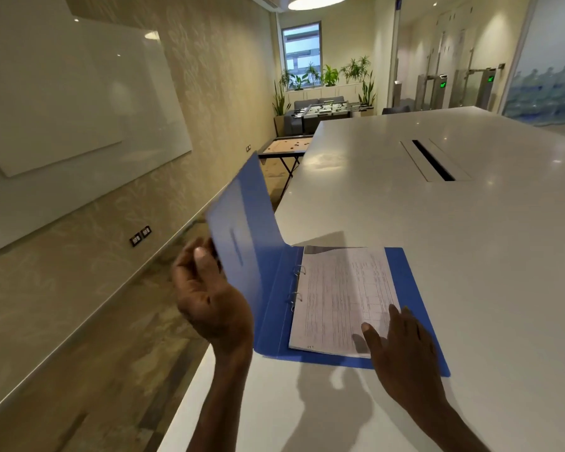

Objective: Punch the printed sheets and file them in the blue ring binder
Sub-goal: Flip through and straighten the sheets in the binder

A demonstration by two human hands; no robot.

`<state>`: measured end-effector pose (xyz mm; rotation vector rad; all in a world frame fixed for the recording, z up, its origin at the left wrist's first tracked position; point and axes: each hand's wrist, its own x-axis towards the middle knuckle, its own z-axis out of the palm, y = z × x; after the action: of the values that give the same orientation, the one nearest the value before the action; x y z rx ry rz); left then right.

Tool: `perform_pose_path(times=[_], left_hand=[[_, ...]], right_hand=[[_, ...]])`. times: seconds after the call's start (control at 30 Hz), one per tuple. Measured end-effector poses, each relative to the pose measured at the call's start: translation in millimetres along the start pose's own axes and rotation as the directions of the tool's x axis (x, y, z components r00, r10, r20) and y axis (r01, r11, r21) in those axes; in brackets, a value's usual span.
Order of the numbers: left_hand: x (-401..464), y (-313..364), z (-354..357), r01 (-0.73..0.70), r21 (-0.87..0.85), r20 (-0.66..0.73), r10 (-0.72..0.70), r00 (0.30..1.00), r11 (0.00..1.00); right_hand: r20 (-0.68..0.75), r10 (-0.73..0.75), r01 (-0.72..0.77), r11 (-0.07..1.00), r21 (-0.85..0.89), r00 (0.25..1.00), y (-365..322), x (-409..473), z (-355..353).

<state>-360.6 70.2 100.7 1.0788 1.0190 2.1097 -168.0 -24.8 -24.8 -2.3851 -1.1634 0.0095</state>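
Note:
The blue ring binder (pixel 415 298) lies on the white table near its left edge. A stack of printed sheets (pixel 340 298) sits on its metal rings (pixel 298 283). My left hand (pixel 209 298) grips the outer edge of the front cover (pixel 242 216), which stands raised and blurred above the left side. My right hand (pixel 402 347) rests flat on the lower right corner of the sheets, fingers apart. No punch is in view.
The white table (pixel 437 207) has a dark cable slot (pixel 433 159) further back. Its left edge runs just beside the binder, with floor below. A whiteboard (pixel 79 102) hangs on the left wall. Game tables and plants stand at the far end.

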Motion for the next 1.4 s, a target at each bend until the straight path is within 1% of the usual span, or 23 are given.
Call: perform_pose_path(times=[0.03,0.07,0.1,0.13,0.2,0.27,0.3,0.33,0.37,0.43,0.5,0.57,0.6,0.67,0.77,0.8,0.87,0.9,1.03,1.13,1.23,1.3,1.4], left_hand=[[-6.3,1.4,3.6,-0.015,-0.009,0.042,0.016,0.999,1.000],[-13.9,5.7,8.1,-0.025,-0.007,0.096,0.026,0.995,1.000],[-22.9,8.9,11.9,-0.020,-0.010,0.182,0.021,0.983,1.000],[-29.2,10.5,14.6,0.004,0.012,0.263,-0.007,0.965,1.000],[-36.2,4.2,16.2,0.054,0.030,0.404,-0.062,0.913,0.998],[-36.8,-10.3,16.4,0.067,0.107,0.507,-0.112,0.854,0.992],[-37.4,-18.3,16.6,0.033,0.166,0.554,-0.120,0.824,0.986],[-38.8,-25.5,17.2,-0.006,0.231,0.593,-0.136,0.793,0.973],[-40.1,-32.0,17.1,-0.041,0.287,0.630,-0.156,0.761,0.957],[-43.6,-42.3,17.9,-0.113,0.383,0.682,-0.198,0.704,0.917],[-49.7,-49.2,18.8,-0.220,0.463,0.712,-0.213,0.670,0.859],[-57.7,-56.3,19.0,-0.282,0.495,0.736,-0.225,0.638,0.822],[-61.7,-59.2,18.8,-0.290,0.502,0.746,-0.237,0.623,0.815],[-69.1,-63.7,17.1,-0.304,0.507,0.762,-0.254,0.596,0.806],[-77.6,-70.6,13.9,-0.400,0.486,0.810,-0.228,0.540,0.777],[-79.3,-73.7,12.5,-0.430,0.471,0.827,-0.215,0.520,0.771],[-82.0,-79.0,9.7,-0.464,0.458,0.842,-0.203,0.499,0.759],[-83.1,-82.5,8.3,-0.485,0.455,0.847,-0.196,0.493,0.747],[-89.0,-95.3,5.5,-0.611,0.415,0.875,-0.112,0.472,0.674],[-92.3,-102.1,4.7,-0.669,0.420,0.891,-0.139,0.432,0.613],[-95.7,-105.7,5.3,-0.660,0.451,0.883,-0.194,0.428,0.600],[-99.1,-109.9,5.2,-0.681,0.465,0.878,-0.195,0.438,0.565],[-105.1,-102.0,8.3,-0.636,0.515,0.852,-0.259,0.456,0.575]], right_hand=[[0.025,-0.005,0.005,1.000,-0.008,1.000,2.8,0.2,1.0],[0.020,-0.020,0.020,1.000,0.007,1.000,5.0,1.8,2.9],[0.027,-0.042,0.041,0.999,0.026,0.999,6.8,4.8,3.2],[0.026,-0.038,0.036,0.996,0.088,0.999,7.5,6.0,3.4],[0.022,0.049,-0.054,0.938,0.342,0.999,2.6,6.2,-10.3],[-0.035,0.121,-0.082,0.834,0.546,0.992,0.6,3.3,-26.4],[-0.074,0.154,-0.074,0.774,0.628,0.985,-0.4,-0.4,-37.2],[-0.142,0.181,-0.035,0.726,0.687,0.973,0.1,-5.5,-47.8],[-0.232,0.199,0.023,0.711,0.702,0.952,0.0,-9.1,-57.9],[-0.390,0.180,0.153,0.712,0.685,0.903,2.0,-16.2,-71.4],[-0.490,0.099,0.262,0.745,0.614,0.866,5.6,-19.5,-79.2],[-0.531,-0.030,0.334,0.807,0.487,0.847,7.8,-21.6,-82.0],[-0.524,-0.101,0.356,0.839,0.412,0.846,8.8,-22.1,-80.0],[-0.446,-0.214,0.351,0.902,0.250,0.869,11.4,-22.9,-68.4],[-0.181,-0.217,0.232,0.971,0.063,0.959,20.1,-26.0,-41.9],[-0.105,-0.218,0.221,0.975,0.011,0.970,24.7,-27.6,-33.5],[-0.006,-0.231,0.231,0.971,-0.061,0.973,33.6,-30.4,-19.3],[0.018,-0.225,0.226,0.972,-0.069,0.974,35.6,-31.4,-15.7],[0.033,-0.170,0.172,0.983,-0.065,0.985,34.0,-33.0,-14.1],[0.052,-0.164,0.167,0.983,-0.070,0.985,33.5,-36.2,-15.3],[0.049,-0.171,0.173,0.983,-0.061,0.984,34.3,-39.0,-16.2],[0.049,-0.169,0.172,0.983,-0.064,0.984,34.0,-39.6,-16.0],[0.045,-0.182,0.185,0.979,-0.082,0.982,35.9,-37.9,-17.1]])
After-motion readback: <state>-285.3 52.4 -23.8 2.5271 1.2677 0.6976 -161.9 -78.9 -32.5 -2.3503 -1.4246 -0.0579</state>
